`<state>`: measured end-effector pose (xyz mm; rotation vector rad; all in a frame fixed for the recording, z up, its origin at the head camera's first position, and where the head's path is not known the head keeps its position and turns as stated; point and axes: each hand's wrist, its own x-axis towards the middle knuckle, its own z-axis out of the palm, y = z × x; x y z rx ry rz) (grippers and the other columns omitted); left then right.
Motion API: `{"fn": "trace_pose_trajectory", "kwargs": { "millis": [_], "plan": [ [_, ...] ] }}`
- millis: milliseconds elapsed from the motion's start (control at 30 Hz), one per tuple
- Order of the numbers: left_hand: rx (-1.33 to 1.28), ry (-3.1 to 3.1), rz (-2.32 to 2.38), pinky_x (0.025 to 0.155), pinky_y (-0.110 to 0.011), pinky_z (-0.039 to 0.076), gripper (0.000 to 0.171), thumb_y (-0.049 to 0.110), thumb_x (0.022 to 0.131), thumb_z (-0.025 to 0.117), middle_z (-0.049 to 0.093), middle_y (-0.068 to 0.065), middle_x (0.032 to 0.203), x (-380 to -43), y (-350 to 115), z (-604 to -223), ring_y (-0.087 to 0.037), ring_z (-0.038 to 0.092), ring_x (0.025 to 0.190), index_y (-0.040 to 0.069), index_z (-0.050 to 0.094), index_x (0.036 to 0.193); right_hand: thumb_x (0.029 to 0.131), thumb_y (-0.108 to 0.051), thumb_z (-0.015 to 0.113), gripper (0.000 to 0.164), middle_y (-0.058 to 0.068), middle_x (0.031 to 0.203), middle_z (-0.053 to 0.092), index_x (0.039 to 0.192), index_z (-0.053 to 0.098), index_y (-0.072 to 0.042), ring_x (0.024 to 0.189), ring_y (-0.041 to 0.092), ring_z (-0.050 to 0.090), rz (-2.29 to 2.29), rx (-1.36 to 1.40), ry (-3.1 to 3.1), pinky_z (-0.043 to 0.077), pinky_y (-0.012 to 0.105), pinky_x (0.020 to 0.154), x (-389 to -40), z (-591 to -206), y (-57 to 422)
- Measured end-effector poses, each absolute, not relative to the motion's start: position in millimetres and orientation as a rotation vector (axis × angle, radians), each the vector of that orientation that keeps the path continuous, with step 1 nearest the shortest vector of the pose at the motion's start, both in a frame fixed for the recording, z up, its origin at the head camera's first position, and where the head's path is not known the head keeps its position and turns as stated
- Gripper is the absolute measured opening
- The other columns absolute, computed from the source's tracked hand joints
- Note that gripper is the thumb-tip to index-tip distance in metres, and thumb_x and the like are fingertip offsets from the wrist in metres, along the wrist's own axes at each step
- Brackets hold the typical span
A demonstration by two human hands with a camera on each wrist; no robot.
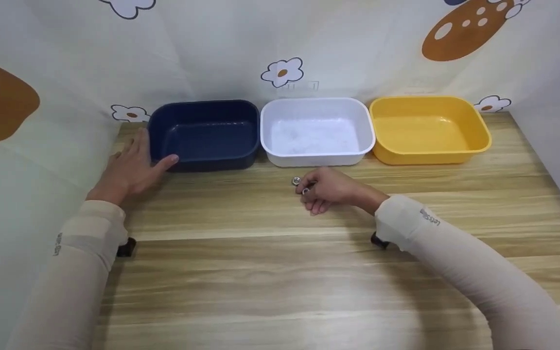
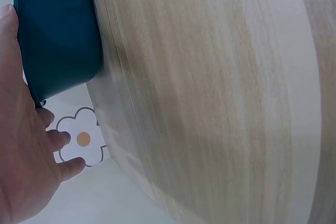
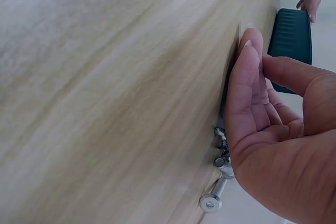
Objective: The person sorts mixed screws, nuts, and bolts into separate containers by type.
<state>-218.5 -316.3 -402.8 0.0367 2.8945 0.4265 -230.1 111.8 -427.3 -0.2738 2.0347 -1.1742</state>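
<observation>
My left hand (image 1: 131,163) rests at the left end of the dark blue bin (image 1: 212,163), fingers along its outer side and thumb by the front rim. In the left wrist view, the fingertips (image 2: 71,169) stick out past the bin's corner. My right hand (image 1: 331,187) is low over the table before the white bin (image 1: 316,160), pinching a small metal nut (image 1: 306,191) between thumb and fingers. Just left of those fingers lies another small ring-shaped metal piece (image 1: 296,181). Several metal bolts, one with a socket head (image 3: 210,203), show beside the palm in the right wrist view.
A yellow bin (image 1: 430,158) stands right of the white one, all three in a row along the table's back edge. Behind them hangs a pale curtain with flower prints (image 1: 282,73). The wood-grain table (image 1: 241,272) stretches toward me.
</observation>
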Motion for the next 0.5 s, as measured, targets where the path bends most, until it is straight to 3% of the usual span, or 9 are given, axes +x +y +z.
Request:
{"fn": "trace_pose_trajectory", "kwargs": {
  "millis": [500],
  "plan": [
    [0.031,2.886,0.419,0.109,-0.072,0.003,0.109,0.077,0.090,0.027,-0.014,-0.024,0.159,-219.8,-316.0,-403.2,-0.049,-0.003,0.145,-0.002,-0.017,0.151,0.090,-0.003,0.062,0.023,0.010,0.066,0.066,0.113,0.063,-0.001,0.050,0.015,0.064,-1.159,-0.306,2.078,0.055,0.028,0.048,-229.9,-430.3,110.5]
  ]
}}
